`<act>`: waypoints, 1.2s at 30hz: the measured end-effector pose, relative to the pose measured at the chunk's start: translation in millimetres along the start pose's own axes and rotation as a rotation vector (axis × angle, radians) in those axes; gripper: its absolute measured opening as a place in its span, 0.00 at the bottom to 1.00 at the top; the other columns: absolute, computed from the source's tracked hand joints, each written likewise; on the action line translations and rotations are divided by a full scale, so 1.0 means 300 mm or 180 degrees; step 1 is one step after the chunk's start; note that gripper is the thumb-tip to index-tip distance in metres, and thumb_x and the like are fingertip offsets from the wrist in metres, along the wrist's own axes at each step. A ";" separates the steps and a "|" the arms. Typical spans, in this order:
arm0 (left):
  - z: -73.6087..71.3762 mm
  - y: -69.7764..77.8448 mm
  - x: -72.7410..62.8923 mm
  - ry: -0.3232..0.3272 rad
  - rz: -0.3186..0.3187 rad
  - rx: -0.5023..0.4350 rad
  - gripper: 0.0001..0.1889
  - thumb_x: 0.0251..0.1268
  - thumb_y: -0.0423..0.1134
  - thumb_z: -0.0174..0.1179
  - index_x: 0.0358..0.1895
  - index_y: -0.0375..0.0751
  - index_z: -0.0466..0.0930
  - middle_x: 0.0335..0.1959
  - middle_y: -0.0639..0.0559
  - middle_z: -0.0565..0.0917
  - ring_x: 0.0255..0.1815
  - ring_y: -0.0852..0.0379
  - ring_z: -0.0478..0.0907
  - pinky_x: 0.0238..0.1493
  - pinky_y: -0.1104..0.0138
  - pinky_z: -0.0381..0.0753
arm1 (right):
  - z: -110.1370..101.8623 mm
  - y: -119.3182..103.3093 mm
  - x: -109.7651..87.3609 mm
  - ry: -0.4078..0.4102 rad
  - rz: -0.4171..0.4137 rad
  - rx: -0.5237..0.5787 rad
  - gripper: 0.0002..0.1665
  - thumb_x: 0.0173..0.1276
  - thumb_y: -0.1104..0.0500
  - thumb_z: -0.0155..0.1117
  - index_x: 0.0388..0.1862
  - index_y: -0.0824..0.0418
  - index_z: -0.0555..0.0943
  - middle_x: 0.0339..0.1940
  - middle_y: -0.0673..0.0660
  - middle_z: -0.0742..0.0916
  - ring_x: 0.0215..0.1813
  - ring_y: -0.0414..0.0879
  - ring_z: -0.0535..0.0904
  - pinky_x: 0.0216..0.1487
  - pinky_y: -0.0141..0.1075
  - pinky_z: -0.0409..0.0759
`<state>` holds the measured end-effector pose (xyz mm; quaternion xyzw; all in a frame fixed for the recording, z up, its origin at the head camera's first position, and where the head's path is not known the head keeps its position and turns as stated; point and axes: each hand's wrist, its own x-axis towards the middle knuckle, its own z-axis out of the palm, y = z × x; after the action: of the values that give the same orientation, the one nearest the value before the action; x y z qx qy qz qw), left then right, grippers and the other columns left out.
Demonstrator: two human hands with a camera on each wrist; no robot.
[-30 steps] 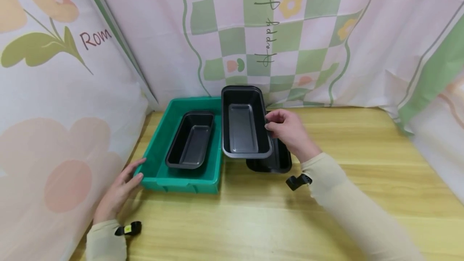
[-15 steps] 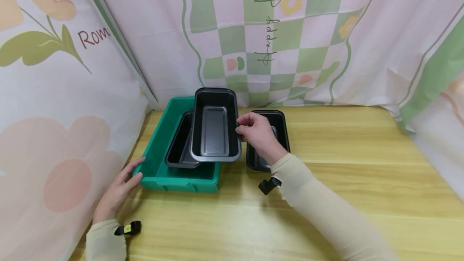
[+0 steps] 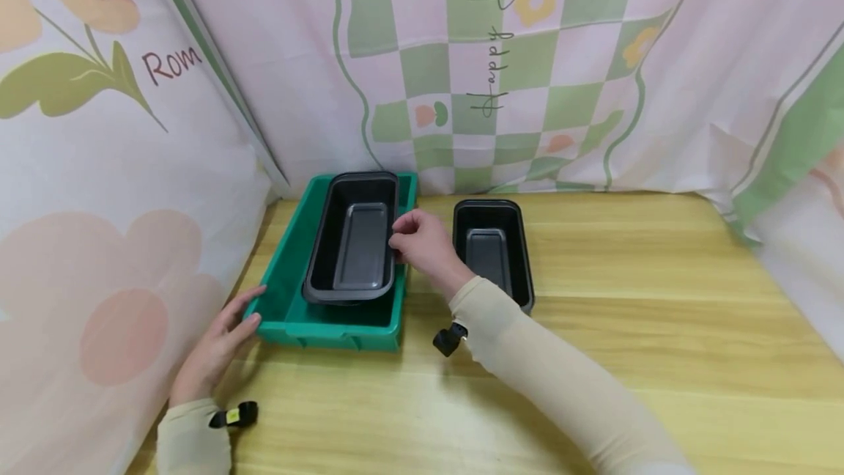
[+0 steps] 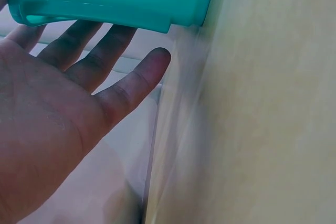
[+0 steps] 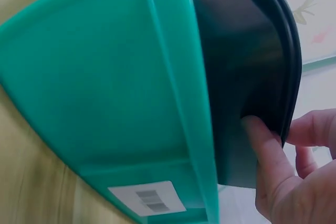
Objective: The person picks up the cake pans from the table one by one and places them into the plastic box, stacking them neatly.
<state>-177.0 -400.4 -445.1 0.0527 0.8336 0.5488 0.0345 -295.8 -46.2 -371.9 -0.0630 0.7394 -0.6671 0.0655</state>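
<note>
Pan (image 3: 360, 246) over tray (image 3: 323, 333); right hand (image 3: 428, 244) pinches right rim only, so could tip, snag tray's right edge. Left hand (image 3: 214, 354) touches near-left corner, fingers extended.

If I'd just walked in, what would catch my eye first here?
Probably the bright green tray on the wooden table, its near left corner touched by the left hand. Above its rim, the right hand pinches the edge of a black loaf pan; another loaf pan stands on the table to the right. Behind hangs a green-checked curtain printed "Happy" sideways.
</note>
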 end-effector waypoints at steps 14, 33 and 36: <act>-0.003 0.000 0.006 0.0015 0.0084 0.0074 0.28 0.78 0.40 0.49 0.77 0.45 0.56 0.79 0.40 0.48 0.77 0.37 0.37 0.62 0.79 0.57 | 0.046 0.040 0.032 0.0018 0.0159 0.0060 0.11 0.65 0.69 0.61 0.46 0.69 0.77 0.41 0.61 0.78 0.37 0.53 0.81 0.35 0.41 0.84; -0.001 0.002 -0.001 -0.0018 0.0009 0.0067 0.28 0.78 0.40 0.49 0.77 0.44 0.55 0.79 0.40 0.47 0.77 0.36 0.36 0.71 0.65 0.54 | 0.110 0.029 0.054 -0.0088 0.0114 -0.0271 0.05 0.67 0.67 0.62 0.40 0.61 0.78 0.40 0.59 0.80 0.34 0.51 0.82 0.35 0.41 0.84; 0.001 0.003 0.003 -0.0025 0.0020 0.0054 0.28 0.78 0.40 0.49 0.77 0.41 0.55 0.79 0.39 0.47 0.77 0.35 0.36 0.71 0.42 0.45 | 0.113 0.032 0.058 -0.0115 0.0101 -0.0276 0.06 0.67 0.67 0.62 0.42 0.64 0.78 0.39 0.59 0.80 0.34 0.51 0.82 0.35 0.41 0.85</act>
<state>-177.7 -399.7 -444.3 0.0578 0.8378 0.5417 0.0356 -306.8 -81.5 -385.0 -0.0661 0.7672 -0.6320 0.0866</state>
